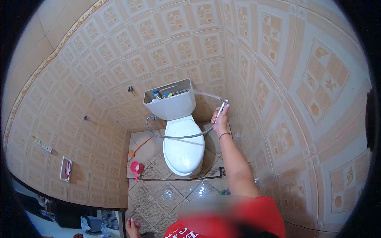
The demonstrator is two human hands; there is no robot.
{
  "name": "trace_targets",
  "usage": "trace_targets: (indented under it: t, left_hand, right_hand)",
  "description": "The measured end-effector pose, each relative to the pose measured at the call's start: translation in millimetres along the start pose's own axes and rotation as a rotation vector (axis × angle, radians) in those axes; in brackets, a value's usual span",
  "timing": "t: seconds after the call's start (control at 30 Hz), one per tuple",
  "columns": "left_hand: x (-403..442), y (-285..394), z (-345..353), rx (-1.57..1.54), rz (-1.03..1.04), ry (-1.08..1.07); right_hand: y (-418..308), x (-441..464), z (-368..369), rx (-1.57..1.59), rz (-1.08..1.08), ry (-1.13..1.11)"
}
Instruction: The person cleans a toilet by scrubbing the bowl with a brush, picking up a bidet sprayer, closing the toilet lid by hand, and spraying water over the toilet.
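Note:
My right hand (221,118) is closed around the handle of a bidet sprayer (223,106), held up at the right of the toilet. A stream of water (208,95) runs between the sprayer's head and the toilet tank. From the sprayer a grey hose (178,137) loops across the closed toilet lid (183,152) to a fitting at the tank's left. The lidless tank (174,106) has a blue-capped bottle (156,94) and a yellow-and-blue item in its top. Low at the bottom edge, my left hand (133,227) hangs with loosely bent fingers, apparently holding nothing.
A pink dipper (137,167) and an orange-handled brush (139,147) lie on the floor left of the toilet. A low step edge (158,179) crosses the wet tiles. Taps (130,89) and a soap dish (66,169) project from the walls.

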State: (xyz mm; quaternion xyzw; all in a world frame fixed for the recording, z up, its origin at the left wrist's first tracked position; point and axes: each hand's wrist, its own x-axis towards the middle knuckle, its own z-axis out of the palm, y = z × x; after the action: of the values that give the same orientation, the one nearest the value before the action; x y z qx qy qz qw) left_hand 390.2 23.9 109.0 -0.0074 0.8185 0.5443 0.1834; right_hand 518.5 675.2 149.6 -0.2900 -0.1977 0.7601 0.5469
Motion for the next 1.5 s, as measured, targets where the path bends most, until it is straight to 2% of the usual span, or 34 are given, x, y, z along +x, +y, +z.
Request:
trace_targets:
  t: [0.2,0.3,0.4,0.47,0.53,0.8,1.0,1.1,1.2,1.33,1.5]
  left_hand:
    - [-3.1,14.5,18.3,-0.097,-0.113,0.132]
    - [-35.0,59.4,41.9,0.077,0.055,0.091]
    - [-14.7,24.8,27.5,0.08,0.088,0.022]
    - [-3.2,13.9,20.8,0.083,0.105,-0.013]
    - [-0.8,16.4,23.6,0.071,0.079,-0.004]
    - [-0.1,23.9,30.3,0.122,0.108,0.004]
    - [-4.6,25.2,32.5,0.146,0.079,-0.009]
    - [8.7,2.7,25.2,0.047,0.091,-0.028]
    - [3.9,12.8,36.1,0.0,0.037,0.007]
    - [-11.5,27.1,45.9,-0.039,0.013,0.056]
    - [-11.1,29.5,41.5,-0.017,-0.003,0.008]
  right_hand:
    - [-2.0,5.8,-1.3,-0.042,-0.004,-0.048]
    - [-1.8,6.7,-10.5,-0.035,-0.019,-0.018]
    - [5.8,10.7,-24.6,-0.186,0.105,-0.033]
    - [5.1,10.2,-25.8,-0.121,0.07,-0.02]
    - [3.2,9.9,-24.8,-0.002,0.003,-0.007]
    - [-2.2,9.3,-22.0,0.055,-0.018,0.018]
    - [-1.2,7.2,-20.3,0.02,-0.001,-0.022]
    - [0.5,6.8,-26.2,-0.034,0.013,-0.026]
    - [4.7,5.9,-31.4,-0.157,0.051,-0.02]
    - [10.4,7.5,-31.8,0.074,-0.008,0.066]
    - [21.1,1.4,-43.7,-0.04,0.066,0.024]
